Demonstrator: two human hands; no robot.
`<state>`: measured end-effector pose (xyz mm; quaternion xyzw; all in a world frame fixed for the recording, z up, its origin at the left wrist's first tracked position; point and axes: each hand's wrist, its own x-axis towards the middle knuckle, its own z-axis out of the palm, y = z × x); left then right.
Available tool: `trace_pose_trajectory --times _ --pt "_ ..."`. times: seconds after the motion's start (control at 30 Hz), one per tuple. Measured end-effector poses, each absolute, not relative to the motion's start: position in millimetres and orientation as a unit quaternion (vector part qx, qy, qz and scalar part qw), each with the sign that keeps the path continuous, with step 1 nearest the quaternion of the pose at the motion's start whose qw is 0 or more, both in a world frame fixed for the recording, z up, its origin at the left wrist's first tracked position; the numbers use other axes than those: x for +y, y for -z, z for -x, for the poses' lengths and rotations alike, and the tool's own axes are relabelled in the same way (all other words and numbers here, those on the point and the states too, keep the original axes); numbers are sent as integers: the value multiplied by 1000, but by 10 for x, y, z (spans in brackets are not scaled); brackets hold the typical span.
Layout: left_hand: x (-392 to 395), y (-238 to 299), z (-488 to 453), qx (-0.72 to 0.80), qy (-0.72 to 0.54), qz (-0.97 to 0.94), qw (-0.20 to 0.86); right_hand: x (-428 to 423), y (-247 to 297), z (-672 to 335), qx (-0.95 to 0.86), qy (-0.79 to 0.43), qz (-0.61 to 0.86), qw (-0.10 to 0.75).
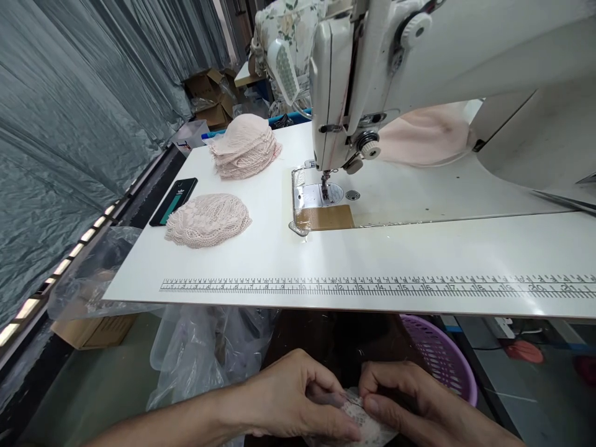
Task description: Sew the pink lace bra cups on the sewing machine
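Observation:
Below the table's front edge, both hands pinch a small piece of pale lace fabric [365,422] over the lap. My left hand [298,397] has thumb and fingers closed on its left side. My right hand [410,400] grips the right side close by, fingers curled. The lower part of the lace piece runs out of the picture. Above them on the white sewing table [242,267] stands a sewing machine [333,93], its presser foot over the metal needle plate [307,195]. A flat lace cup [209,220] lies at the table's left.
Behind that cup rises a stack of pink lace cups [246,149]; a dark phone [173,202] lies beside it. Pink fabric [423,136] rests under the machine arm, and scissors [565,202] lie at right. Below are a purple basket [442,354] and plastic bags [209,347].

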<state>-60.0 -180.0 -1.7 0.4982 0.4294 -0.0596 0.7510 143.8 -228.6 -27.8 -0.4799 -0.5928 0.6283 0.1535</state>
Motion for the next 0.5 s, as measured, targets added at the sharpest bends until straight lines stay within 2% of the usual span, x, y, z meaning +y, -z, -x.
trace_pose_trajectory --times 0.37,0.5 --pt "-1814 51 480 468 39 -450 759 -2322 223 -1500 -600 -608 508 110" --pt "-1807 48 470 487 35 -450 748 -2319 247 -1503 -605 -606 502 123"
